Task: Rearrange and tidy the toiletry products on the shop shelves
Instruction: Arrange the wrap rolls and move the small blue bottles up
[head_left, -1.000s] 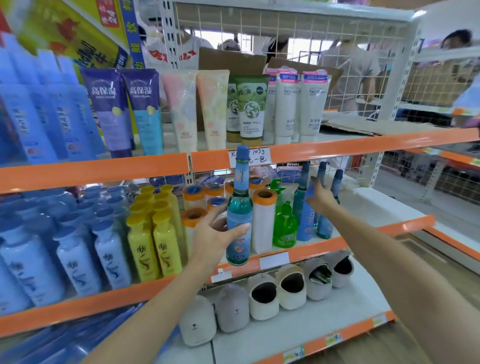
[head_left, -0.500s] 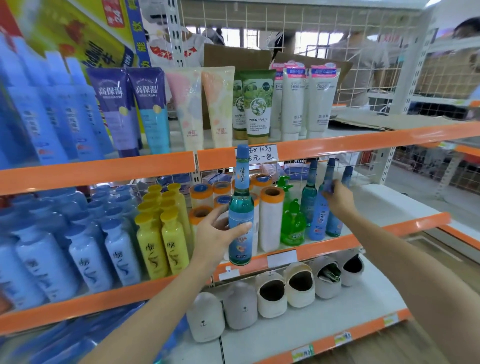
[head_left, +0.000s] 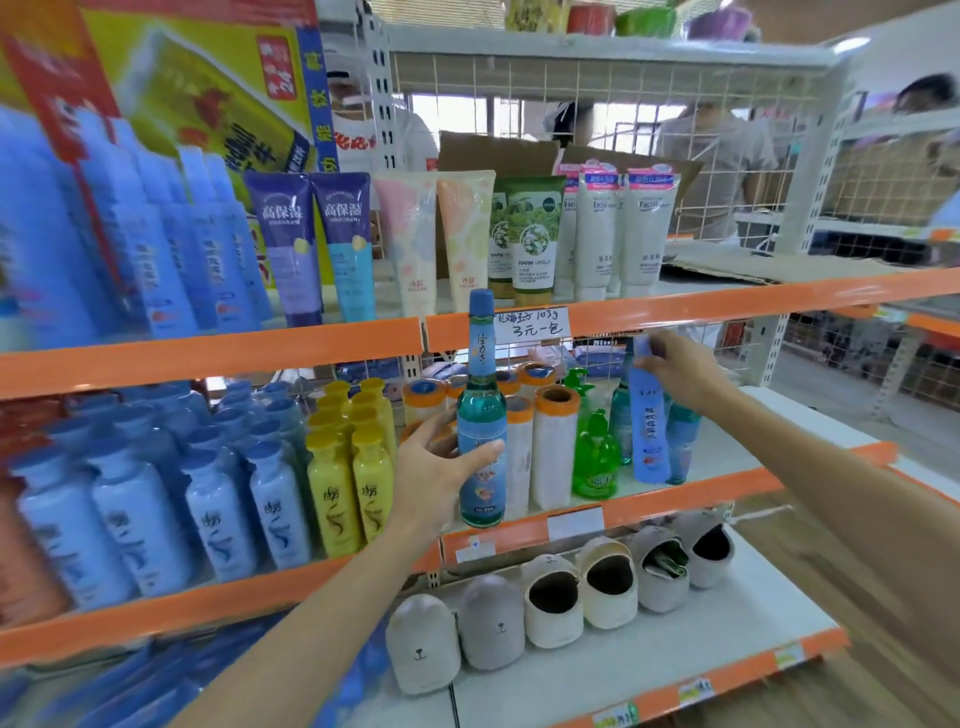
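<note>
The left hand (head_left: 441, 467) is wrapped around the lower body of a tall teal glass bottle (head_left: 481, 415) with a blue cap, thumb across the front label and fingers curled behind it; the bottle stands upright at the front edge of the middle orange-edged shelf (head_left: 649, 506), though whether its base rests on the shelf or is lifted just off it cannot be told. The right hand (head_left: 680, 366) pinches the top of a slim blue bottle (head_left: 649, 431), fingers closed on its cap, to the right of the teal glass bottle on the same shelf. Between the two held bottles stand white rolls with orange rims (head_left: 556, 447) and green pump bottles (head_left: 595, 457), the rolls just beside the teal glass bottle. More teal bottles (head_left: 681, 441) stand right behind and beside the slim blue bottle. To the left of the teal glass bottle are yellow shampoo bottles (head_left: 348, 467), then pale blue ones (head_left: 208, 499). On the shelf above it stand upright tubes (head_left: 410, 239), with a handwritten price tag (head_left: 535, 323) clipped to that shelf's orange lip, touching the bottle's cap in the view. Below it, grey and cream slippers (head_left: 556, 597) sit in a row.
</note>
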